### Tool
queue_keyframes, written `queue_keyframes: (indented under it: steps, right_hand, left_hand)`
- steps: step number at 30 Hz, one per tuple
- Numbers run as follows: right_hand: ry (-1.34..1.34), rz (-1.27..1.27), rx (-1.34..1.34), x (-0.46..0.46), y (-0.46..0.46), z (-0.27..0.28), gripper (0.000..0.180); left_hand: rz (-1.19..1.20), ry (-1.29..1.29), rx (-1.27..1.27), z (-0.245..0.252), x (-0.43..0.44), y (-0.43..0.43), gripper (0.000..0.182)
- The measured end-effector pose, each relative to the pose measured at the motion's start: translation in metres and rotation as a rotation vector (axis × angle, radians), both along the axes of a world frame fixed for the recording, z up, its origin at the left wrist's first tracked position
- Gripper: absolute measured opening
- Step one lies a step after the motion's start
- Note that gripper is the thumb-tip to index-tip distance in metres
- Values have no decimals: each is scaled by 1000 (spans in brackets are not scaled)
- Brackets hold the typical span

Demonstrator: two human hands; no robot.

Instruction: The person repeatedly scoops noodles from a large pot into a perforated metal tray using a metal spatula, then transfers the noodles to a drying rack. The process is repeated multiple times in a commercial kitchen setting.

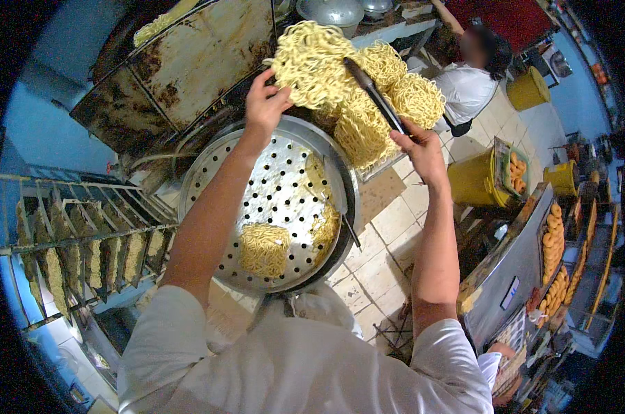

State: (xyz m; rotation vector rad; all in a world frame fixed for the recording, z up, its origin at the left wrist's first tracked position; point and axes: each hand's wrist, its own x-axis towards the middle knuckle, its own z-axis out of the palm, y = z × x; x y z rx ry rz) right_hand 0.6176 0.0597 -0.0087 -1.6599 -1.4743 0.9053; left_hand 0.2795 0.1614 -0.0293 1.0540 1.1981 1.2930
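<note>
My left hand point(267, 106) grips the lower left edge of a flat, round cake of pale yellow noodles point(312, 64). My right hand point(421, 150) is closed around metal tongs point(377, 95) with dark tips, which lie against the right side of that cake. Piled blocks of noodles point(364, 132) sit just below and to the right. In front of me is a wide, round metal pan with a perforated plate point(268, 176). One squarish noodle block point(264, 250) rests on the plate, and loose noodles lie along its right side, near a long-handled utensil point(338, 194).
At left stands a metal rack point(84, 230) holding trays of noodles. A stained metal box-like unit point(188, 62) is behind the pan. A person point(462, 83) is at upper right. A yellow bucket point(470, 181) and a table point(504, 269) with bread trays stand at right.
</note>
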Motion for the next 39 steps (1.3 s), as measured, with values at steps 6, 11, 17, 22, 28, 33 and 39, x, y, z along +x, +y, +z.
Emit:
queue_keyframes:
  steps: [6, 11, 17, 22, 28, 33, 39]
  right_hand:
    - [27, -151, -156, 21, 52, -36, 43]
    - [92, -143, -167, 18, 64, -67, 37]
    - [52, -80, -261, 27, 60, -70, 50]
    - [-5, -153, -376, 10, -24, -19, 54]
    - [273, 83, -550, -37, -191, -8, 57]
    - [-45, 373, -793, -119, -273, -92, 59]
    - [-140, 294, -606, -174, -310, -160, 66]
  left_hand:
    - [-194, -24, -310, -67, 55, 97, 65]
    - [-100, 34, -364, -100, 69, 124, 56]
    - [-58, 20, -284, -84, 60, 117, 48]
    - [-126, 47, -158, -78, 18, 35, 59]
    - [-229, 490, -247, -170, -130, -185, 51]
    - [-268, 909, -662, -282, -230, -340, 88]
    - [-220, 900, -775, -293, -215, -367, 106]
